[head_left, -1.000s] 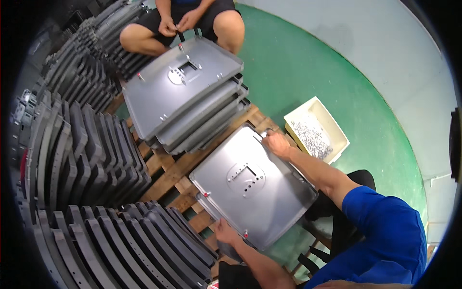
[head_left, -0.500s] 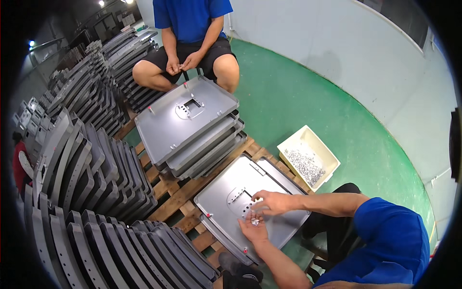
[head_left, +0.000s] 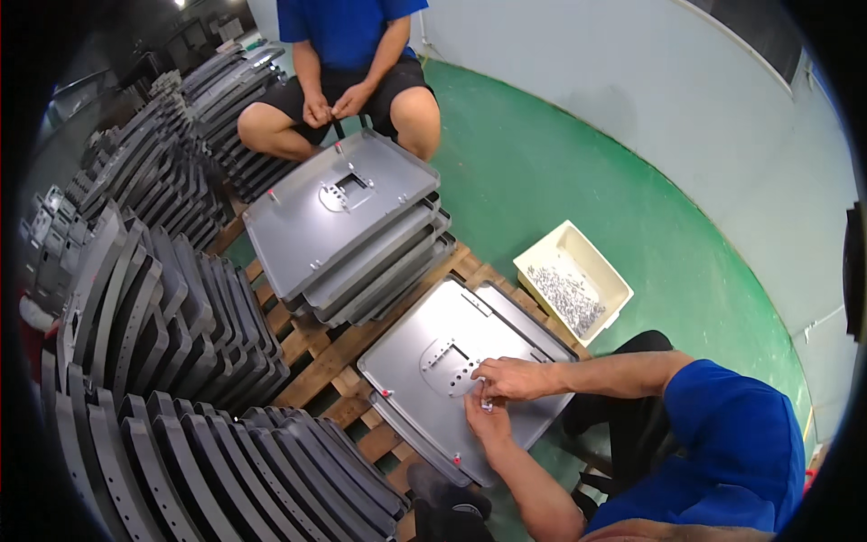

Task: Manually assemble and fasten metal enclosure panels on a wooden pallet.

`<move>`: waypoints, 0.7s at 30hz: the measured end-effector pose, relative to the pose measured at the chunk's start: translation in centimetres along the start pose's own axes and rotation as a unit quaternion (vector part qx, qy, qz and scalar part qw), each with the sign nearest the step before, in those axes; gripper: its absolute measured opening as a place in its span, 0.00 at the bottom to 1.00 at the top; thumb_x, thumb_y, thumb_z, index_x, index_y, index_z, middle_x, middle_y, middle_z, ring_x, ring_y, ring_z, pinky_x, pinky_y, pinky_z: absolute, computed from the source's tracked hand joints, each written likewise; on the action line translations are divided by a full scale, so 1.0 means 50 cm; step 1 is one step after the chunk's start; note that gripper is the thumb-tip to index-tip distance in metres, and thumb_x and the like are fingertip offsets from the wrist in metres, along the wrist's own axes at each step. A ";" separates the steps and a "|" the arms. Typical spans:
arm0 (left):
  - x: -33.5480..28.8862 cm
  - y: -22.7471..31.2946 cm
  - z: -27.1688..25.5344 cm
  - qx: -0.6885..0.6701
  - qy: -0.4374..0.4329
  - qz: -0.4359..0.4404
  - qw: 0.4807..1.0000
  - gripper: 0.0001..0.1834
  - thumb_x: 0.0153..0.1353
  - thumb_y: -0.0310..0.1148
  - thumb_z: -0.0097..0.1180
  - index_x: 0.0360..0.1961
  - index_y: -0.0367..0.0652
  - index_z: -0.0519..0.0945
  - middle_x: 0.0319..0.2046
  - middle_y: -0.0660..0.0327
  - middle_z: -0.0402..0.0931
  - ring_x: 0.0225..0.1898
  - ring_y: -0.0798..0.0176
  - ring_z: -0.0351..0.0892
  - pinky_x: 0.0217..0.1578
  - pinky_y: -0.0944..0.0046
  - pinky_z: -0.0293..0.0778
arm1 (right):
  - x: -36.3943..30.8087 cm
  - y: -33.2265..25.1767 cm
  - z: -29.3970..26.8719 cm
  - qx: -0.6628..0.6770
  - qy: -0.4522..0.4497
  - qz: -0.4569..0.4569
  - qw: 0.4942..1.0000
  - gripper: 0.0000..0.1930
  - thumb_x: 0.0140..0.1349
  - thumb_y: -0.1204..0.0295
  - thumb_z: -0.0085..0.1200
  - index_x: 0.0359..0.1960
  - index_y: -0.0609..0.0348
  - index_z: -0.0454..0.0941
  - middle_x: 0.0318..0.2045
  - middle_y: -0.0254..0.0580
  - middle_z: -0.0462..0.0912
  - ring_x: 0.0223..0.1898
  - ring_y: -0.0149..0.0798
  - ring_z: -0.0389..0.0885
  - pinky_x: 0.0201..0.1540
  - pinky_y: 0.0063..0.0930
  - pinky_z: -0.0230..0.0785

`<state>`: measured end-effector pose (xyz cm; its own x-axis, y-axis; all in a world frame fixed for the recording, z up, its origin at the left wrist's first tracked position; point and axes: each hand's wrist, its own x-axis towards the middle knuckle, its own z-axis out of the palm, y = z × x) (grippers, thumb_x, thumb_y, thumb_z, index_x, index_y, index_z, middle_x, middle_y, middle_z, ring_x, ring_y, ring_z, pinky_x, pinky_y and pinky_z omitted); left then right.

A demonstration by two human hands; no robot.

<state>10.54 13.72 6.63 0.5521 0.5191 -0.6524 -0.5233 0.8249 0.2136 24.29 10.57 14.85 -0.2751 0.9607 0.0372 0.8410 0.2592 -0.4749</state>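
My left hand (head_left: 490,426) is cupped over the near part of a grey sheet-metal panel (head_left: 411,397), with small shiny metal parts (head_left: 487,406) in its palm. My right hand (head_left: 519,378) is right beside it, its fingers bent together and touching the left fingertips. Whatever sits between the right fingertips is too small and hidden to make out. The panel lies flat on another one, with a rectangular cutout (head_left: 463,350) and several round holes close to my hands. Red-tipped posts (head_left: 386,393) stand along its left edge.
A cream bin (head_left: 617,287) of small metal parts stands on the green floor. A co-worker (head_left: 348,45) sits behind a second panel stack (head_left: 339,226) on the wooden pallet (head_left: 325,375). Rows of grey panels (head_left: 244,470) fill the left side; a pale wall (head_left: 587,54) is at right.
My right hand has come down onto my left, and my left fingers have curled up over the metal parts. The view has shifted slightly. The co-worker's hands have moved a little apart.
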 end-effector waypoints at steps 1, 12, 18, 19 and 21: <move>-0.001 0.001 0.001 0.003 -0.012 0.001 1.000 0.26 0.70 0.49 0.36 0.48 0.33 0.73 0.47 0.51 0.75 0.49 0.57 0.75 0.49 0.56 0.72 | -0.002 0.000 0.008 0.009 0.006 -0.001 1.000 0.09 0.53 0.70 0.56 0.36 0.58 0.81 0.51 0.53 0.71 0.52 0.50 0.70 0.47 0.39 0.71; -0.004 -0.007 -0.002 0.033 -0.005 0.015 0.999 0.13 0.67 0.34 0.46 0.46 0.36 0.74 0.39 0.59 0.76 0.35 0.68 0.73 0.36 0.68 0.70 | -0.009 -0.006 0.005 0.080 0.107 0.100 0.986 0.11 0.52 0.71 0.57 0.37 0.58 0.80 0.41 0.44 0.77 0.45 0.48 0.75 0.46 0.36 0.73; 0.007 -0.001 0.009 -0.034 -0.048 -0.007 0.998 0.12 0.66 0.33 0.46 0.45 0.37 0.73 0.33 0.62 0.73 0.30 0.69 0.70 0.27 0.70 0.65 | 0.001 0.007 0.005 0.133 0.122 0.106 0.978 0.11 0.57 0.70 0.54 0.40 0.60 0.80 0.40 0.45 0.78 0.45 0.47 0.76 0.47 0.35 0.72; 0.003 0.001 -0.001 -0.066 -0.049 -0.030 0.996 0.11 0.66 0.32 0.46 0.44 0.37 0.73 0.31 0.62 0.73 0.29 0.69 0.69 0.26 0.70 0.64 | 0.002 0.002 0.009 0.166 0.127 0.108 0.972 0.11 0.58 0.69 0.54 0.40 0.60 0.80 0.40 0.46 0.79 0.44 0.48 0.77 0.47 0.35 0.72; -0.005 0.011 -0.002 -0.086 -0.064 -0.017 0.994 0.10 0.65 0.32 0.46 0.42 0.37 0.73 0.30 0.62 0.71 0.28 0.69 0.68 0.25 0.70 0.63 | 0.020 -0.014 0.002 0.285 0.127 0.169 0.935 0.11 0.58 0.71 0.57 0.40 0.63 0.81 0.40 0.47 0.79 0.38 0.47 0.81 0.43 0.32 0.75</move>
<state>10.06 14.02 6.82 0.6439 0.5247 -0.5568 -0.6002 0.7978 0.0577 23.38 11.31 15.16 0.1421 0.9895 -0.0270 0.4545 -0.0895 -0.8862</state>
